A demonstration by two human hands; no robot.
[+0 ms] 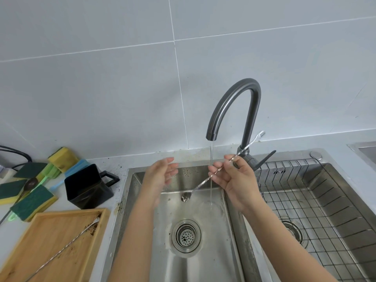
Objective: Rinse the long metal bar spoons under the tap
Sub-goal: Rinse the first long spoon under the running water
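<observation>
Head view looked down on a double steel sink (230, 231) set under a grey tiled wall. At the centre of the frame the right hand (237, 181) pinched the twisted stem of a long metal bar spoon (205, 179) between its curled fingers and thumb. That spoon slanted from upper right to lower left, its bowl low over the left basin and its top end up beside the base of the dark gooseneck tap (240, 110). A thin stream of water (211, 171) fell from the spout and crossed the spoon's stem just left of the right hand. The left hand (160, 176), a little left of the stream, held nothing, its fingers relaxed and spread, apart from the spoon.

At the lower left of the frame a second bar spoon (67, 244) lay diagonally across a stained wooden tray (26, 253) on the counter. Above the tray stood a black square jug (87, 186), and at the far left lay a scatter of green and yellow scouring sponges (32, 202). A wire rack (317, 210) sat in the right basin.
</observation>
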